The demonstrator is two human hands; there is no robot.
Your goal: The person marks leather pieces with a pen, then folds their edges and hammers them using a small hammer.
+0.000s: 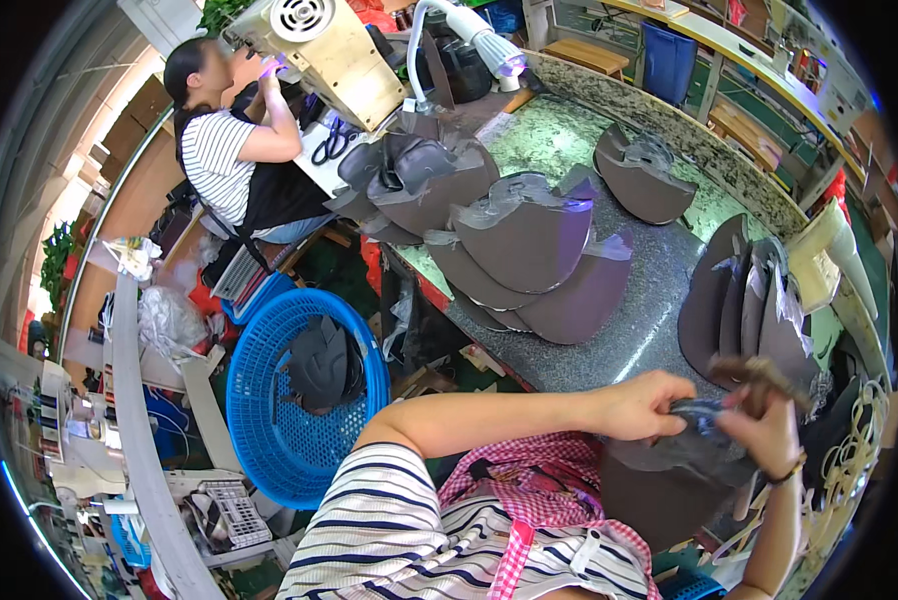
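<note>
My left hand (649, 406) is closed, pinching the grey edge of a dark brown half-round panel (659, 495), perhaps leather, in front of my apron. At the panel's edge the grey material looks folded. My right hand (765, 425) is closed beside it, with fingertips against the same grey edge. A brown hammer-like tool (759, 374) is in my right hand; its shape is blurred. Just beyond, a fanned row of similar brown panels (744, 300) stands near the bench's right edge. More overlapping panels (529, 245) with ragged grey edges lie mid-bench.
The speckled stone bench (659, 290) has a raised rim. Another small stack of panels (649, 180) lies at its far side. A blue basket (244, 400) holding dark pieces stands left. A lamp (489, 45), scissors (335, 142) and a seated co-worker (219, 150) are at far left.
</note>
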